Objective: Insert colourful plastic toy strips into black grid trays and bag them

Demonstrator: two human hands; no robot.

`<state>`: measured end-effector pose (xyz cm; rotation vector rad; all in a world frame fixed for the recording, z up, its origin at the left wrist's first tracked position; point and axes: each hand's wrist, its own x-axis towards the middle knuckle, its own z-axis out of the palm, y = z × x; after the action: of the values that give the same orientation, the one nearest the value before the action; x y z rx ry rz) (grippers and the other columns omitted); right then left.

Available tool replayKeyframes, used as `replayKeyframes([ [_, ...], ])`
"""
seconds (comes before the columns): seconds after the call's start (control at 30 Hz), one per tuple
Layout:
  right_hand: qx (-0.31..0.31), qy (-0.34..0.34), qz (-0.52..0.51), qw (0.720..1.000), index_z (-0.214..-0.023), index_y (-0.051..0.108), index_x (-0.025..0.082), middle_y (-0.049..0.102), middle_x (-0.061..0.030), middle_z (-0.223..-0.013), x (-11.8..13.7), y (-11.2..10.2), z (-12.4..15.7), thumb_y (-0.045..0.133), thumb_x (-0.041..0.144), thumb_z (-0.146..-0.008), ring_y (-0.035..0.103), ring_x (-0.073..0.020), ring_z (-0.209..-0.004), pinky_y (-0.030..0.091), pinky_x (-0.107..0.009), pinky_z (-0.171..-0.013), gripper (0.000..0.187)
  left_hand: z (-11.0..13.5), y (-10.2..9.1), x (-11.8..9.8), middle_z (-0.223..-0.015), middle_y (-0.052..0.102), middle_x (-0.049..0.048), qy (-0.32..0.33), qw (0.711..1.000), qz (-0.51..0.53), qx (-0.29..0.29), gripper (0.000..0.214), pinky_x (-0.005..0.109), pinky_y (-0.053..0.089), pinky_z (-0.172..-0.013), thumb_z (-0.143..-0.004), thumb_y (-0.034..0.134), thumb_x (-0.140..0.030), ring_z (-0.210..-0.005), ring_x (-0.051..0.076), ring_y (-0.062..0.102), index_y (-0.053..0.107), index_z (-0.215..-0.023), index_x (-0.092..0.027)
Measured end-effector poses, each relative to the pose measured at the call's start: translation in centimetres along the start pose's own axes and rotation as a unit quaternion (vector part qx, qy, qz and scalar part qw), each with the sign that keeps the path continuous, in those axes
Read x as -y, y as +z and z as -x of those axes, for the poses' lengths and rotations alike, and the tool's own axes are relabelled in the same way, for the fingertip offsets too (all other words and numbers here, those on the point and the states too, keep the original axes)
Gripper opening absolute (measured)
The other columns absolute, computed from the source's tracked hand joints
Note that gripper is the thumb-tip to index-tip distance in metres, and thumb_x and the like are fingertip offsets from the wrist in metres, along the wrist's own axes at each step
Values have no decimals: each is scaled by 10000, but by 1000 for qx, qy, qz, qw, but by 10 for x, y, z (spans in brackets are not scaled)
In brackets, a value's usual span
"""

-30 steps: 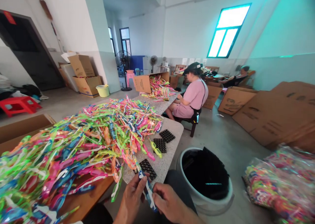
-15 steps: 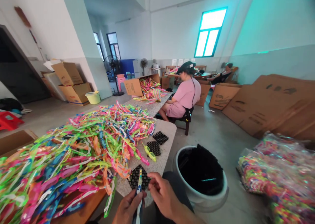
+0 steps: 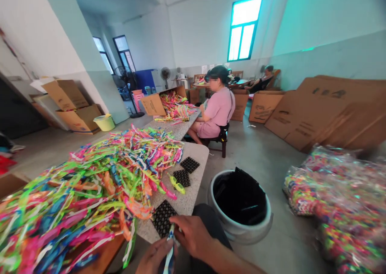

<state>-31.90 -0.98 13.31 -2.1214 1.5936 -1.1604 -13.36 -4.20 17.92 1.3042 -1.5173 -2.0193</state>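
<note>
A slim blue-and-white plastic piece (image 3: 170, 252) stands on end between my hands, low in view. My left hand (image 3: 155, 256) grips it by the lower part, thumb along its front. The fingers of my right hand (image 3: 193, 234) are closed at its upper end and hide most of that tip. Just beyond the hands a black gridded square (image 3: 164, 219) lies at the table's edge. Two more squares, a nearer one (image 3: 181, 178) and a farther one (image 3: 189, 164), lie farther along, beside a yellow glasses-shaped piece (image 3: 177, 185).
A big heap of bright plastic pieces (image 3: 99, 185) covers the speckled table (image 3: 196, 185) to the left. At my right stands a bucket (image 3: 212, 209) of black material. Clear bags of coloured pieces (image 3: 334, 197) and cardboard (image 3: 325, 109) lie farther right. A person (image 3: 218, 109) sits ahead.
My right hand has come in from beside the plastic piece and closed on its upper end. The view has turned slightly right and down. The left hand keeps its grip.
</note>
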Motion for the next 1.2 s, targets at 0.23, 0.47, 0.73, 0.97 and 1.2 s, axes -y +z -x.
replayKeyframes([
  [0.23,-27,103,-60,992,-1160,709,213,755,-96,-1023,-21,-8,11,480,375,-1022,715,-234,-905,545,-349,-842,314,0,3,13,-608,600,14,42,998,49,17,678,259,432,-524,-865,458,-820,-515,141,534,628,-845,-164],
  [0.47,15,306,-200,931,-1000,699,200,722,-33,-748,-27,-10,-10,560,565,-931,620,-180,-525,494,-297,-525,397,-31,-46,47,-697,642,-13,121,940,-196,-253,228,237,459,-644,-917,584,-365,-630,128,592,713,-966,-185],
  [0.73,102,311,-290,899,-1054,634,211,766,-51,-855,-11,30,-53,652,528,-849,642,-166,-509,477,-263,-426,378,-54,-51,38,-721,674,-34,69,913,-271,-295,401,226,444,-675,-906,627,-245,-694,132,637,692,-1302,-260],
  [0.97,180,296,-199,917,-1038,660,229,776,-40,-891,-15,44,-66,544,390,-948,692,-169,-584,485,-240,-439,218,-60,-45,35,-840,756,5,43,912,-294,-284,410,245,505,-753,-912,636,-274,-792,164,696,684,-1320,-270],
  [1.2,206,246,-44,946,-848,701,219,710,-15,-635,-14,41,-74,557,350,-962,667,-174,-556,466,-258,-550,226,-62,-49,34,-1021,792,53,50,889,-364,-273,381,305,548,-855,-938,601,-338,-971,225,735,703,-1304,-302],
])
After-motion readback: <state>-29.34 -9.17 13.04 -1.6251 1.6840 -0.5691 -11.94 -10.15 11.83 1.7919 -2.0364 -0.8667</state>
